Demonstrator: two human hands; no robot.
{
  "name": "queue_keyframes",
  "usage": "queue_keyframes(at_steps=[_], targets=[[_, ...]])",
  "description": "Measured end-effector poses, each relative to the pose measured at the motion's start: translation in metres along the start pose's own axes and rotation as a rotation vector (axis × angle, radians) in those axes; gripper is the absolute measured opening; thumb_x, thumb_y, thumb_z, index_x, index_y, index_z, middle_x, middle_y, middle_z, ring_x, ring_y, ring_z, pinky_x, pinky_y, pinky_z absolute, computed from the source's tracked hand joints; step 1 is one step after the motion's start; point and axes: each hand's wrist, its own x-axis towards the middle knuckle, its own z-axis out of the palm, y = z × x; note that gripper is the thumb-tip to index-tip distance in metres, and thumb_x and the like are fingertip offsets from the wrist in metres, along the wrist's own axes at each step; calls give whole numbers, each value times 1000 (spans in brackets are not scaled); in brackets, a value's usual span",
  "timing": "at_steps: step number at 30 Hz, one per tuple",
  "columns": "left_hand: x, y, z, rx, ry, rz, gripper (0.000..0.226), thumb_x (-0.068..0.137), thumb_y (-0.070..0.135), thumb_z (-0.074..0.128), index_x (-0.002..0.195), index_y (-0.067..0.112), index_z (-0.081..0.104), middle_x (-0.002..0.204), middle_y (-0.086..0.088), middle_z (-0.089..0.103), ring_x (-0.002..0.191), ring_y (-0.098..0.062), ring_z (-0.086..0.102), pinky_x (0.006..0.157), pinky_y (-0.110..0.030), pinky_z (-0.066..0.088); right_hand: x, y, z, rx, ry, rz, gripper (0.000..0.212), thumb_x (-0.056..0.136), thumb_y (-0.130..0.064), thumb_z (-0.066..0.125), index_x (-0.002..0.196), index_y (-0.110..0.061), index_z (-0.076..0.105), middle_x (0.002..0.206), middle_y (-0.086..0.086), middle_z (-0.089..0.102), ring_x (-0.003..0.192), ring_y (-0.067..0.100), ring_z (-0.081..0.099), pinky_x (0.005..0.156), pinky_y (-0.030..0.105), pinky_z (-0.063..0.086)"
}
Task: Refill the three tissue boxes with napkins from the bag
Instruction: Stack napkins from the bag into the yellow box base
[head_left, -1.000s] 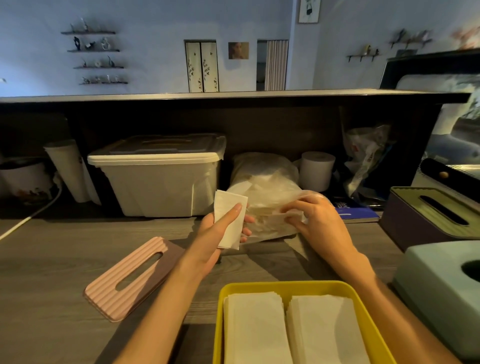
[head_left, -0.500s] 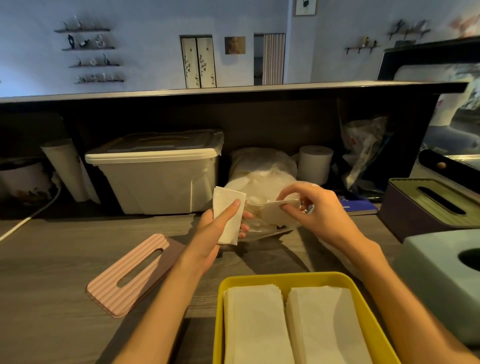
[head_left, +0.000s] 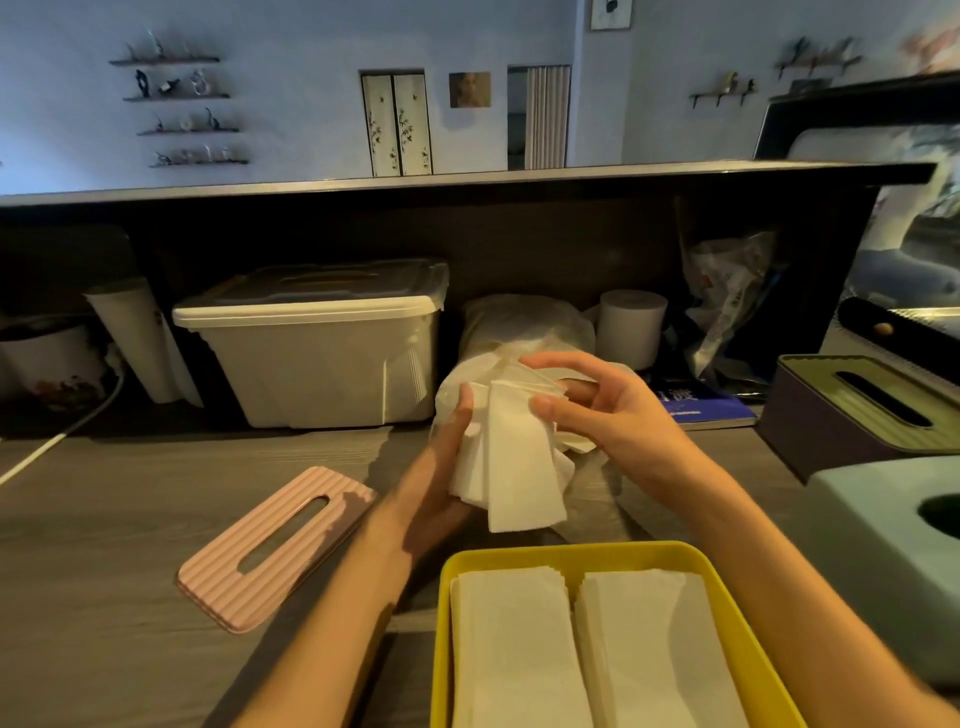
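My left hand (head_left: 441, 467) holds a small stack of white napkins (head_left: 514, 467) upright above the desk, thumb on its left edge. My right hand (head_left: 597, 410) pinches the top of the same stack between thumb and fingers. Behind them lies the clear plastic bag of napkins (head_left: 524, 332). The open yellow tissue box (head_left: 571, 553) sits at the front with two rows of napkins (head_left: 587, 649) inside. Its pink ribbed lid (head_left: 275, 545) lies on the desk to the left. A dark box with an olive lid (head_left: 852, 410) and a pale green box (head_left: 883, 551) stand closed at the right.
A lidded beige storage bin (head_left: 311, 348) stands at the back, with a paper roll (head_left: 631, 327) and a crumpled plastic bag (head_left: 727, 296) to its right. A blue booklet (head_left: 701, 408) lies near the dark box. A white cable (head_left: 57, 441) crosses the desk's left.
My right hand has come away from the bag with more napkins and joined them to the ones in my left hand. Both hands have met over the desk in front of the bag.
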Motion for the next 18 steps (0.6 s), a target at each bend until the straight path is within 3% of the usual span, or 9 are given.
queue_keyframes(at_steps=[3, 6, 10, 14, 16, 18], targets=[[0, -10, 0, -167, -227, -49, 75, 92, 76, 43, 137, 19, 62, 135, -25, 58, 120, -37, 58, 96, -55, 53, 2, 9, 5, -88, 65, -9, 32, 91, -26, 74, 123, -30, 69, 103, 6, 77, 103, 20, 73, 89, 34, 58], [0, -13, -3, -181, -328, -106, 81, 87, 77, 52, 138, 15, 61, 129, -28, 59, 117, -39, 58, 100, -54, 49, 2, 14, 5, -159, 75, 11, 31, 92, -27, 74, 122, -30, 69, 95, 0, 79, 97, 15, 74, 84, 30, 60], [-5, -8, -6, -94, -318, -131, 75, 75, 57, 77, 135, 14, 59, 119, -24, 66, 104, -35, 66, 88, -47, 57, 3, 18, 3, -294, 65, -16, 31, 92, -25, 74, 122, -31, 69, 101, -8, 77, 98, 5, 72, 81, 23, 60], [-7, -11, -3, 58, -171, -62, 54, 82, 32, 76, 130, 21, 55, 98, -12, 75, 83, -21, 70, 79, -37, 59, 9, 29, 1, -480, 130, -75, 20, 95, -29, 71, 115, -30, 71, 107, -16, 72, 99, -2, 68, 81, 18, 58], [-6, -10, -2, 39, -140, -28, 56, 86, 32, 70, 137, 17, 52, 105, -15, 74, 87, -23, 70, 81, -38, 59, 11, 37, -3, -639, 191, -67, 12, 97, -30, 68, 109, -29, 70, 101, -19, 70, 92, 1, 67, 79, 18, 58], [-5, -7, -1, -56, -154, -12, 59, 91, 44, 63, 140, 13, 49, 118, -21, 70, 94, -28, 67, 85, -41, 57, 10, 42, -5, -828, 176, -33, 13, 96, -34, 69, 107, -29, 68, 98, -19, 67, 88, 3, 65, 78, 23, 59]])
